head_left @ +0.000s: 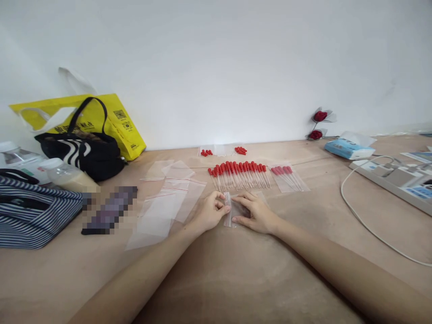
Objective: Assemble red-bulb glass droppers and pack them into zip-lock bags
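Note:
A small clear zip bag [228, 217] lies on the table between my hands, its zip end toward the left. My left hand [212, 210] pinches that zip end between thumb and fingers. Over the bag's body rests my right hand [254, 212], fingers apart, thumb and fingertips touching the plastic. Just beyond them is a row of red-capped clear droppers [240, 173]. To its right, another clear bag [290, 179] has several red-capped droppers in it. Flat clear bags [165, 211] with red zip lines are spread to the left.
Small red caps [240, 150] lie on a clear bag near the wall. At left are a phone [111, 210], striped bag [37, 211], bottles, black bag [87, 157] and yellow bag [124, 121]. At right are tissues [349, 147], a power strip [394, 184] and a cable.

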The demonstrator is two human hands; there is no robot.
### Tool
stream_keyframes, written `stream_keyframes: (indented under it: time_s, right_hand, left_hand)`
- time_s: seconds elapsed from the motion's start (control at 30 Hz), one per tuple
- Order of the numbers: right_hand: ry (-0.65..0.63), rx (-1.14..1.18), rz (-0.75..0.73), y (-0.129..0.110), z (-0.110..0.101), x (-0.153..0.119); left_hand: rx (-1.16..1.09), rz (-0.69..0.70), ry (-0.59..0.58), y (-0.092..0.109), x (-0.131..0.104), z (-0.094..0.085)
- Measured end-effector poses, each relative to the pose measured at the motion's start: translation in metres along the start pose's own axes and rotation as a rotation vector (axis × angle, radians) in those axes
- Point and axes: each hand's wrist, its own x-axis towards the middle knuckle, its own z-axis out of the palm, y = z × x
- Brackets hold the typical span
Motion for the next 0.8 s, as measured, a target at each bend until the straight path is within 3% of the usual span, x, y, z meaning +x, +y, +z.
stream_keyframes:
  time_s: [0.17, 0.4, 0.63, 0.8]
  right_hand:
    - [-0.006, 0.016, 0.075, -0.006, -0.003, 0.001]
    - [0.034, 0.021, 0.199, -0.02, 0.002, 0.004]
    - [0.067, 0.045, 0.262, -0.019, 0.004, 0.006]
    - [0.059, 0.098, 0.33, -0.02, 0.007, 0.009]
  left_hand:
    - [-0.084, -0.078, 0.047, 0.005, -0.001, 0.002]
    - [-0.302, -0.25, 0.015, 0.013, -0.001, 0.002]
    - [-0.488, -0.264, -0.051, 0.013, 0.0, 0.0]
    - [-0.456, -0.262, -0.03, 0.011, 0.001, -0.001]
